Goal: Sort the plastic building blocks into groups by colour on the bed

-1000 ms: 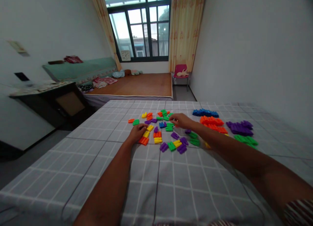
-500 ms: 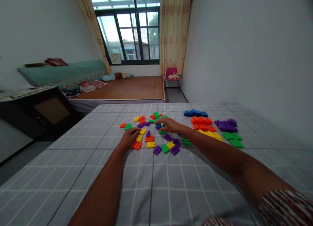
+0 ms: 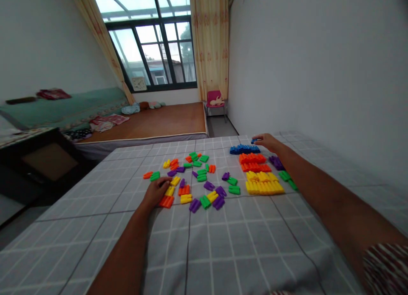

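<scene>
At the far right of the table, my right hand (image 3: 267, 142) pinches a blue plastic building block (image 3: 254, 140) between thumb and fingertips. It is just above and behind a row of blue blocks (image 3: 245, 149). My left hand (image 3: 157, 189) rests on the table at the left of the loose blocks, fingers loosely curved and slightly apart, holding nothing that I can see. Its fingertips lie beside a yellow block (image 3: 175, 181), close to an orange block (image 3: 166, 201). Loose green, purple, orange and yellow blocks are scattered between my hands.
Sorted rows of orange blocks (image 3: 253, 162) and yellow blocks (image 3: 264, 186) lie at the right. Purple blocks (image 3: 276, 162) and green blocks (image 3: 287, 179) are partly behind my right forearm. A grey checked cloth (image 3: 210, 252) covers the table. Beyond stand a bed (image 3: 165, 121) and a pink chair (image 3: 214, 97).
My right hand has moved from the middle of the scattered blocks to the far right, carrying the blue block. My left hand stays by the yellow blocks. The view has shifted right.
</scene>
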